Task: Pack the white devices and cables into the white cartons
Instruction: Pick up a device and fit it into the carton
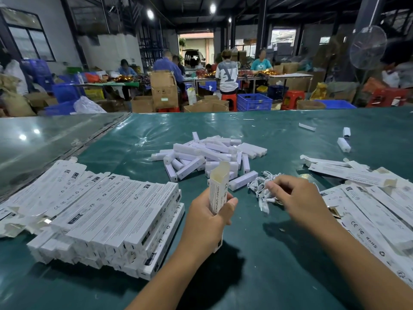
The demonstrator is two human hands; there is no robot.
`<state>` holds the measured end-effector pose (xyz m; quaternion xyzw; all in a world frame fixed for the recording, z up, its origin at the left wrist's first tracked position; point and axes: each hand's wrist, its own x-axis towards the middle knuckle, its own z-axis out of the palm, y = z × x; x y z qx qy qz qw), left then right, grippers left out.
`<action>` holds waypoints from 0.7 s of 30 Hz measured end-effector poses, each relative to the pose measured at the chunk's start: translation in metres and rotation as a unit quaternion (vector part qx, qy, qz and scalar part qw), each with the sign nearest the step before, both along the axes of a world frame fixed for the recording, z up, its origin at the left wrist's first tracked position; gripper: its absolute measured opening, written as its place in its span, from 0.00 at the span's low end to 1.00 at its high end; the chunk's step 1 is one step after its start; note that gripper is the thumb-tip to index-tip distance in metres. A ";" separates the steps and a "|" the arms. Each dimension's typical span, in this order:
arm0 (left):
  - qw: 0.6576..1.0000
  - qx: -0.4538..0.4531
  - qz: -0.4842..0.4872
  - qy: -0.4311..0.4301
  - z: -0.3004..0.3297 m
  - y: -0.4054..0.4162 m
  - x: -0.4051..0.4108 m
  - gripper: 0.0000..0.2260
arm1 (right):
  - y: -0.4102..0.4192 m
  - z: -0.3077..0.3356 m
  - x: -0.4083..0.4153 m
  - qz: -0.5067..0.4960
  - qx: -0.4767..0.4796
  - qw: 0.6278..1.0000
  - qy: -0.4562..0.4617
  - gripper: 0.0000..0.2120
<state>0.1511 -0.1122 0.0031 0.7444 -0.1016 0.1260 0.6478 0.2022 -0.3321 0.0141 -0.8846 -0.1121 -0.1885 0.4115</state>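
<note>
Over cables (264,189), right hand (297,198) curled.

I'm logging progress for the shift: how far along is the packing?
Done: a big stack of closed cartons lies at the left. In hand: the left hand holds an open carton upright while the right hand reaches into the cables. Left: a pile of devices and flat cartons at the right.

Beyond the green table (290,253), people are sitting at long tables (288,75); blue crates (253,101), red stools (292,99) and cardboard boxes (164,90) are standing between, a fan (367,47) is rising farther right.
</note>
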 end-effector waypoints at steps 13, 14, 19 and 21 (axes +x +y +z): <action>0.983 -0.122 -0.129 0.040 0.009 0.001 -0.004 0.15 | 0.044 0.005 -0.028 0.211 0.352 0.904 0.123 0.11; 0.984 -0.118 -0.128 0.041 0.008 0.001 -0.004 0.14 | 0.042 0.006 -0.028 0.221 0.357 0.896 0.144 0.11; 0.989 -0.114 -0.085 0.034 0.005 -0.001 -0.002 0.04 | 0.036 0.006 -0.026 0.257 0.365 0.865 0.229 0.12; 0.990 -0.117 -0.068 0.036 0.005 -0.001 -0.001 0.03 | 0.035 0.006 -0.026 0.247 0.329 0.885 0.218 0.11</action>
